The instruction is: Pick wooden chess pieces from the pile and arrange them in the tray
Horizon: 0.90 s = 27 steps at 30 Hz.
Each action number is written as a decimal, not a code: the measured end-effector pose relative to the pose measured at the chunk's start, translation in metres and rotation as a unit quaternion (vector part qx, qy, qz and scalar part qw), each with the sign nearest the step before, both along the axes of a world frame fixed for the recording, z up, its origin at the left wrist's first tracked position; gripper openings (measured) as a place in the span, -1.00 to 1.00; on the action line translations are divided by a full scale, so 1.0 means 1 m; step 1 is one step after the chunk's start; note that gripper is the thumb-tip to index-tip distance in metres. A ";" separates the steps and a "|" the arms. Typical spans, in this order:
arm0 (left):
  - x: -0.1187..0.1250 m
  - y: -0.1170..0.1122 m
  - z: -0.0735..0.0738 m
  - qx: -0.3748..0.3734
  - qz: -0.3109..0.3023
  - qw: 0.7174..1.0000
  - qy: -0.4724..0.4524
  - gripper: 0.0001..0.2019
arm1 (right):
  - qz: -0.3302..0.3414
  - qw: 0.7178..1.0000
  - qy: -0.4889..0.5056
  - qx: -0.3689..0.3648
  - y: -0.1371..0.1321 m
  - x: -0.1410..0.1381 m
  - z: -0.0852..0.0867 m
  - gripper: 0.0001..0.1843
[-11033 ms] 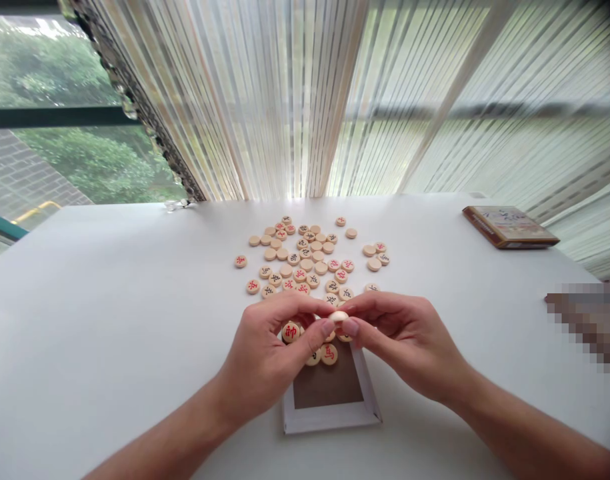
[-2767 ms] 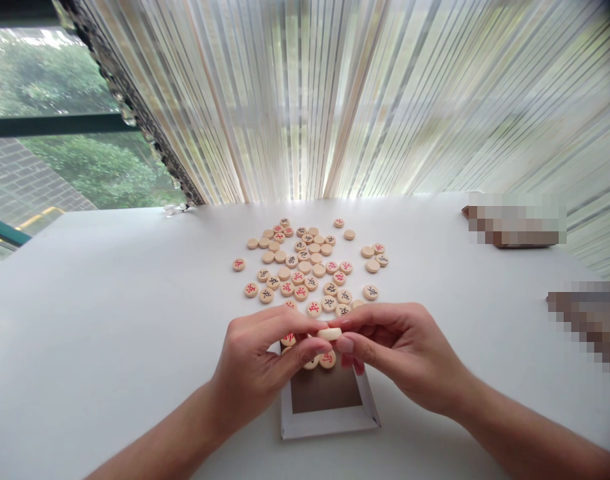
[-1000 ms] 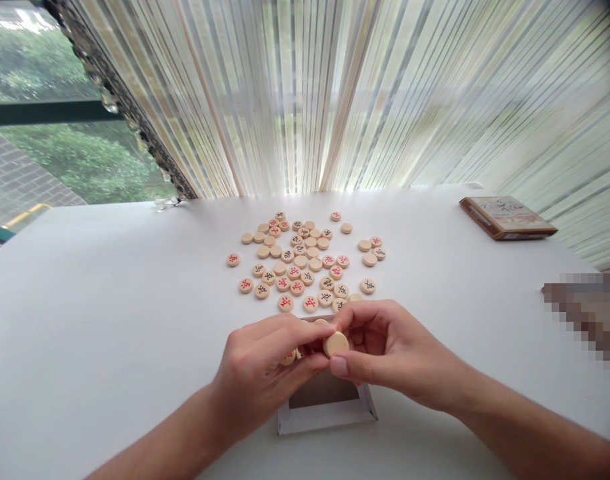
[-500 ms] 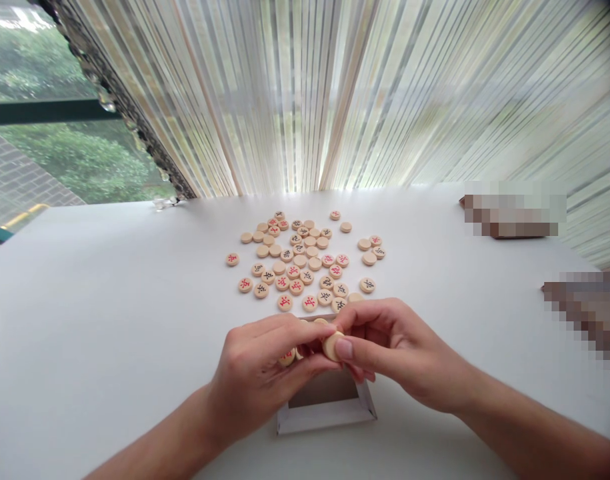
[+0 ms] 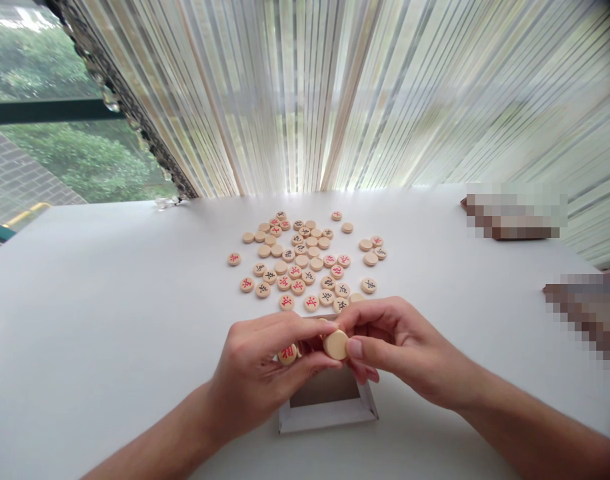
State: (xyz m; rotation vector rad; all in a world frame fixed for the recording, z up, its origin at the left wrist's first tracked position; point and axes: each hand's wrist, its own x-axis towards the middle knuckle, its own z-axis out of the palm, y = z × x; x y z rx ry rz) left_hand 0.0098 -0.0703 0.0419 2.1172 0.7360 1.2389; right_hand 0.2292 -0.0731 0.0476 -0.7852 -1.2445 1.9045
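My left hand [image 5: 269, 360] curls closed over an open box [image 5: 329, 417], holding xiangqi pieces between its thumb and fingers. A red-marked xiangqi piece [image 5: 287, 353] shows in the gap near its palm. At its fingertips a round wooden xiangqi piece [image 5: 336, 345] turns a plain face toward me. My right hand [image 5: 399, 347] grips this piece at its right edge, with the thumb in front and the index finger at the top. The fingers hide part of the box and whatever lies between the two visible pieces.
Many loose xiangqi pieces [image 5: 301, 261], red-marked, black-marked or plain side up, lie scattered on the white table [image 5: 109, 320] beyond the box. Two brown-edged objects, blurred by pixels, are at the right. A string curtain [image 5: 305, 100] hangs behind the table.
My right thumb has slid from the plain piece's face to its right edge, uncovering more of that face. The red-marked piece shows more clearly. The scattered pieces keep their arrangement.
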 end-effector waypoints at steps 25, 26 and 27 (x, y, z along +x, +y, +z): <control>-0.002 0.006 -0.002 0.071 0.051 0.996 -0.012 -0.83 | -0.099 0.914 -0.178 0.351 0.003 0.007 0.005 -0.82; -0.003 0.006 -0.002 0.086 0.054 0.995 -0.004 -0.83 | -0.096 0.912 -0.184 0.355 0.004 0.008 0.005 -0.82; -0.003 0.006 -0.003 0.098 0.053 0.994 0.003 -0.83 | -0.092 0.908 -0.191 0.361 0.004 0.008 0.006 -0.83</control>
